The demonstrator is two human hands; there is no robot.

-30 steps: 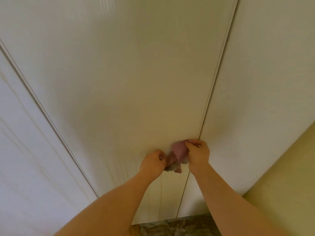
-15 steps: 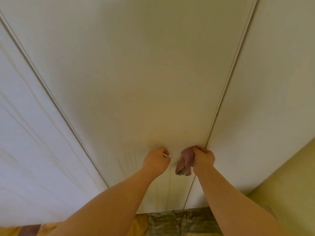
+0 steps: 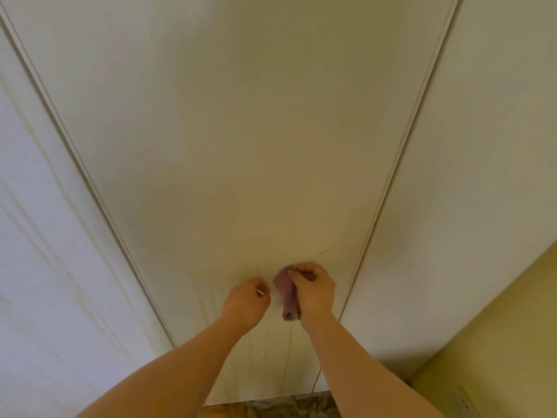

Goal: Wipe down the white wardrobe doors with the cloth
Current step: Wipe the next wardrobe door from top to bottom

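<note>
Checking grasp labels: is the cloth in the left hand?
No, the right hand grips the cloth; the left hand pinches only a white sliver.

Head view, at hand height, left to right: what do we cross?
left wardrobe door → middle wardrobe door → left hand → cloth → right hand → right wardrobe door → yellow wall

Yellow wall [image 3: 512, 312] off to the right of the fingers [image 3: 304, 270], patterned brown-grey floor [image 3: 286, 407] well below them, tiny white sliver [image 3: 259, 292] at the left fingertips, too small for me to identify, faint pale plate [image 3: 465, 401] low on that wall.
</note>
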